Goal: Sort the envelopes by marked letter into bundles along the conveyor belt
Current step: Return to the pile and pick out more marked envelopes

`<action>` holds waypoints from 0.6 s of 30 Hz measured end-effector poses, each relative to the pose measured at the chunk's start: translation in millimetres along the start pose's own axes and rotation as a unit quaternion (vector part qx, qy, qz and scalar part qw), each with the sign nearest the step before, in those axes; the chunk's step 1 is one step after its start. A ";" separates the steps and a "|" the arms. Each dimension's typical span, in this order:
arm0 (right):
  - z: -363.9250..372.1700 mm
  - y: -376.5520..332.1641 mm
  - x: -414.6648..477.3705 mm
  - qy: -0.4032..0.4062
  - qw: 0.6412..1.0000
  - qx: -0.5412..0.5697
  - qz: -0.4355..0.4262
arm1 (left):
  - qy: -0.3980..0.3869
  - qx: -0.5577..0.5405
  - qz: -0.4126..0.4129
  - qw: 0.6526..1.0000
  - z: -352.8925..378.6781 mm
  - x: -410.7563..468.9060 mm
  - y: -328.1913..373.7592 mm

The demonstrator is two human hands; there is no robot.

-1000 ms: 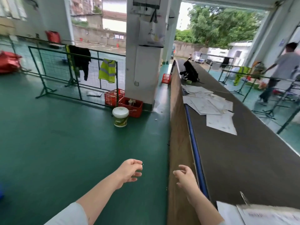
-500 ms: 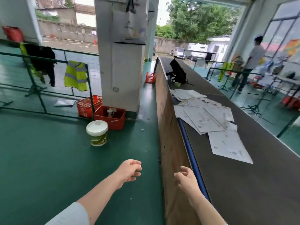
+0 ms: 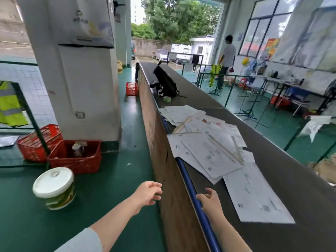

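At the bottom of the frame both bare forearms reach forward. The left hand (image 3: 148, 193), lower centre, hangs over the green floor just beside the belt's wooden side panel (image 3: 163, 151); its fingers are loosely curled and hold nothing. The right hand (image 3: 209, 200) is stretched out over the blue rail (image 3: 183, 171) at the near edge of the conveyor belt (image 3: 300, 197), palm turned down, fingers relaxed and slightly spread, also empty; whether it touches the rail cannot be told. Just right of that hand a single envelope (image 3: 254, 195) lies flat on the dark belt, its print blurred. Beyond it, in the middle of the frame, the loose pile of envelopes (image 3: 209, 148) is spread in overlapping layers, its left edge hanging over the rail; no marked letter can be read. At lower left a white-lidded bucket (image 3: 54, 188) stands on the floor, with two red baskets (image 3: 76, 157) behind it at the foot of a white pillar (image 3: 81, 79). A yellow vest (image 3: 9, 104) hangs on a green fence at the left edge. Farther up the belt a small green thing (image 3: 167, 99) sits near a black backpack (image 3: 165, 82). At upper right a person (image 3: 227, 59) stands well apart, past a railing.
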State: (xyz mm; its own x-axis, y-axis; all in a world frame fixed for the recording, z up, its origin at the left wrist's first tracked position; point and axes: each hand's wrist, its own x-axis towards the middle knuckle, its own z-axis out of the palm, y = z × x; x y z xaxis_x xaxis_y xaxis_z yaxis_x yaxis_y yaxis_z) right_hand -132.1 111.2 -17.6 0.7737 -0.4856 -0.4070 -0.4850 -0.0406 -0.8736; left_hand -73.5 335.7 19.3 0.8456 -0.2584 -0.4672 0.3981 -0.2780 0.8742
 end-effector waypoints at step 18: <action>-17.9 -111.7 272.4 0.106 0.991 0.035 0.067 | -0.146 0.109 0.009 0.983 54.2 353.0 165.3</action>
State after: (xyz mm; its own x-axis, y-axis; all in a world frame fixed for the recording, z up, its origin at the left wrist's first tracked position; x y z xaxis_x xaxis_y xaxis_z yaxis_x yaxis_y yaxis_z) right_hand 125.5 -32.1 -26.0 0.5973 -0.6553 -0.4624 -0.5424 0.0946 -0.8347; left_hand 271.6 148.4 -8.3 0.7001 -0.5110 -0.4987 0.2718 -0.4551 0.8479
